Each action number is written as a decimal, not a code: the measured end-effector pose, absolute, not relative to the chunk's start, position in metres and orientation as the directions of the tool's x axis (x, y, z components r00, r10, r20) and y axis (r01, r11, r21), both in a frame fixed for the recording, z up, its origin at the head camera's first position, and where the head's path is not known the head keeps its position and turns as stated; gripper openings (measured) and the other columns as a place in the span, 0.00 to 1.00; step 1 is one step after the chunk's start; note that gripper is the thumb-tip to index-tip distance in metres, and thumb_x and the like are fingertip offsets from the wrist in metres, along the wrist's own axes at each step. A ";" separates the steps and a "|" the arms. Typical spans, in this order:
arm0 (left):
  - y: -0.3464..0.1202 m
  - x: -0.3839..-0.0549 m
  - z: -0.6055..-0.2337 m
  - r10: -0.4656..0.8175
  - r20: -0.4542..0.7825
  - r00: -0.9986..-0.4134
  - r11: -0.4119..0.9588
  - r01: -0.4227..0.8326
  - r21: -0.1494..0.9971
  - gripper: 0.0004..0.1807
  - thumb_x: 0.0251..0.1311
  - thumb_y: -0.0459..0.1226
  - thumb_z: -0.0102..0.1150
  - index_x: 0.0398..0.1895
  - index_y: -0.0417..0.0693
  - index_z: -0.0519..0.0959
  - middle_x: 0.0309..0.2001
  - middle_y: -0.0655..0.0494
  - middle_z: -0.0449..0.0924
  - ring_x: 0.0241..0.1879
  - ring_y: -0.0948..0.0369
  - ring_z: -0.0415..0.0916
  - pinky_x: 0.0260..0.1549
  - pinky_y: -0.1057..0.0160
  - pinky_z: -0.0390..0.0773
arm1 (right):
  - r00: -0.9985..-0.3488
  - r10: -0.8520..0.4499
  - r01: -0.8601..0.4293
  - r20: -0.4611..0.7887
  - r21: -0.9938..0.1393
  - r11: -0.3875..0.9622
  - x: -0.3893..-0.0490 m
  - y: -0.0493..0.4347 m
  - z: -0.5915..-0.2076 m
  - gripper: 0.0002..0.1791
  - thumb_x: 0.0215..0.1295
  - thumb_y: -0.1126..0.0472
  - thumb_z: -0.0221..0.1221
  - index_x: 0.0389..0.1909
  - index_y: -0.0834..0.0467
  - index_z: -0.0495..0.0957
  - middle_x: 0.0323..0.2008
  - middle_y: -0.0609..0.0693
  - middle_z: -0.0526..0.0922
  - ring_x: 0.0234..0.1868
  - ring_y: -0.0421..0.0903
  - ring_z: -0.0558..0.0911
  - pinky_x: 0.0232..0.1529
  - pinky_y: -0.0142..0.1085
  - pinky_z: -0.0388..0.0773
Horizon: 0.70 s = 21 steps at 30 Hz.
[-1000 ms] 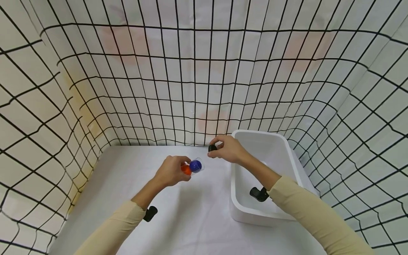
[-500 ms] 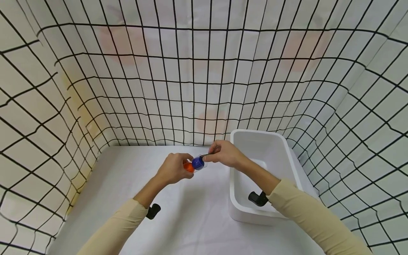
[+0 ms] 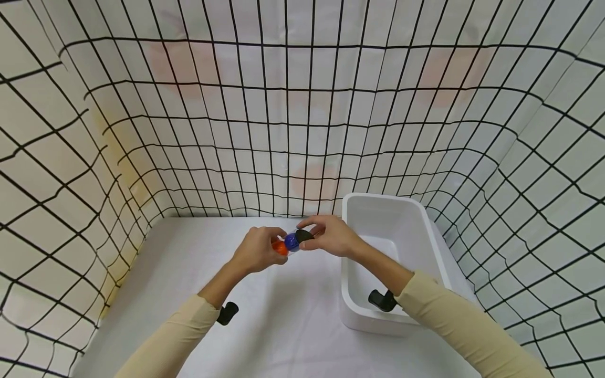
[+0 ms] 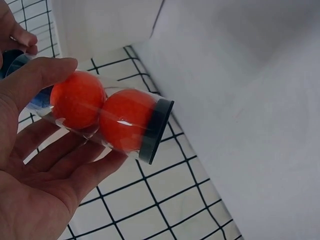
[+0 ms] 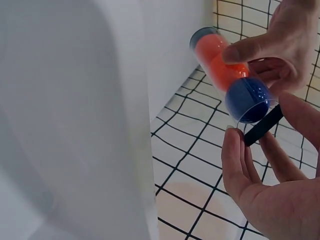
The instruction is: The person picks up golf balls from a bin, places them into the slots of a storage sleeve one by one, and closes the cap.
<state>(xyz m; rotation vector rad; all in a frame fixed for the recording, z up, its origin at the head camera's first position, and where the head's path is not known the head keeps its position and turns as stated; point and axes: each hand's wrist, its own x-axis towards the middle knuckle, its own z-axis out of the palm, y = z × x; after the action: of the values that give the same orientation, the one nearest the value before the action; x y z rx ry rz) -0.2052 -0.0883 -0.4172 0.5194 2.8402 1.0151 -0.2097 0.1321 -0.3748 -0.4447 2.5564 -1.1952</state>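
My left hand grips a clear plastic tube with its fingers and thumb around the side. Inside lie two orange balls and one blue ball, the blue one at the end toward my right hand. A black cap closes the far end past the orange balls. My right hand pinches another black cap between thumb and fingers. That cap stands tilted right at the tube's open rim, beside the blue ball.
A white plastic bin stands on the white table under my right forearm. Black wrist-camera housings show at both wrists. Black netting hangs around the back and both sides.
My right hand has come left and slightly down, bringing its black cap from apart to the tube's open end. My left hand has shifted slightly with the tube still in its grip.
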 end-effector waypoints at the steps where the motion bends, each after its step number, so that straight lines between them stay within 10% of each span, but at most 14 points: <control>1: -0.088 -0.205 -0.417 0.341 0.036 -0.939 0.723 0.287 0.629 0.23 0.46 0.38 0.79 0.47 0.46 0.85 0.36 0.52 0.87 0.32 0.59 0.80 0.34 0.63 0.84 | -0.913 -0.389 -0.156 -0.123 -0.777 0.610 -0.209 0.132 -0.374 0.25 0.58 0.55 0.72 0.58 0.51 0.82 0.42 0.52 0.87 0.45 0.48 0.84 0.43 0.41 0.82; 21: -0.086 -0.203 -0.417 0.351 0.059 -0.934 0.715 0.309 0.628 0.22 0.45 0.37 0.80 0.46 0.45 0.85 0.35 0.52 0.87 0.31 0.60 0.80 0.33 0.63 0.85 | -0.940 -0.331 -0.144 -0.083 -0.784 0.604 -0.207 0.127 -0.381 0.23 0.56 0.55 0.75 0.52 0.52 0.81 0.42 0.51 0.89 0.42 0.46 0.87 0.39 0.39 0.82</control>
<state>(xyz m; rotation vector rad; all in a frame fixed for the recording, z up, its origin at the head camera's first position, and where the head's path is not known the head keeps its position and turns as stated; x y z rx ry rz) -0.2028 -0.0858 -0.4170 0.5489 2.8492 1.0255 -0.2066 0.1267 -0.3808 -0.3926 2.6117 -1.2465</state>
